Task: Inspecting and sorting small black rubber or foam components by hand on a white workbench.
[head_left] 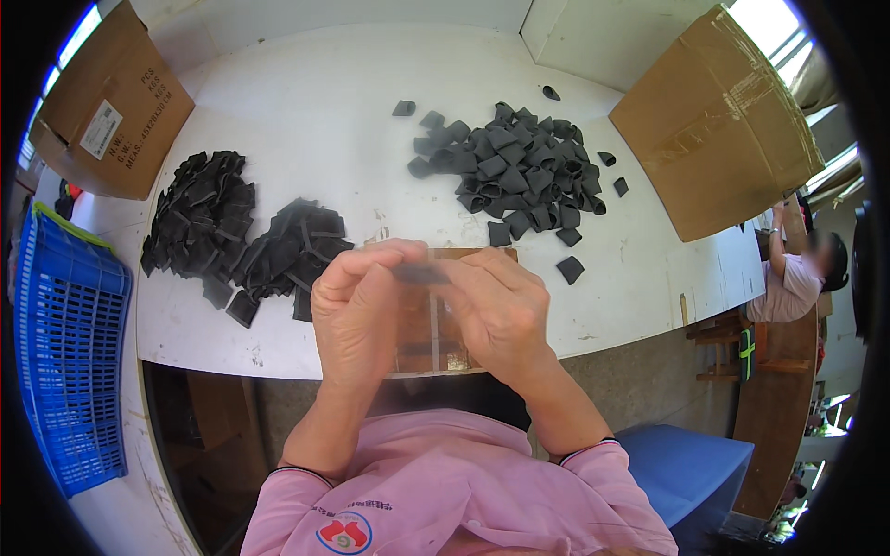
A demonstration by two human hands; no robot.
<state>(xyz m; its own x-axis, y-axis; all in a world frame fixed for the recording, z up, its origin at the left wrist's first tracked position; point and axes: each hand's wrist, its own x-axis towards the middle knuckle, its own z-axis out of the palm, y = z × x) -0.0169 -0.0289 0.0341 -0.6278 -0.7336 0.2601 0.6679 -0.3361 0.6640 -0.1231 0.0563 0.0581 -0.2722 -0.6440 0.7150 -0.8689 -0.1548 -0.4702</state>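
Between my two raised hands is a small dark grey fabric piece [422, 273], a little blurred. My left hand [357, 301] pinches its left end, and my right hand [498, 310] has the other end between thumb and fingers. Beneath them, a brown board or box covered in clear tape [428, 324] lies at the table's front edge, partly hidden by the hands. Left of my left hand lie flat black fabric pieces in two heaps, a nearer one [295, 246] and a farther one [199, 218]. Beyond my right hand spreads a pile of dark grey fabric loops [519, 162].
Cardboard boxes stand on the white table [315, 111], one at the far left [120, 111] and one at the far right [714, 130]. A blue plastic basket [69, 343] is at the left. Another person [797, 273] sits off to the right, near a blue covered shape [681, 473].
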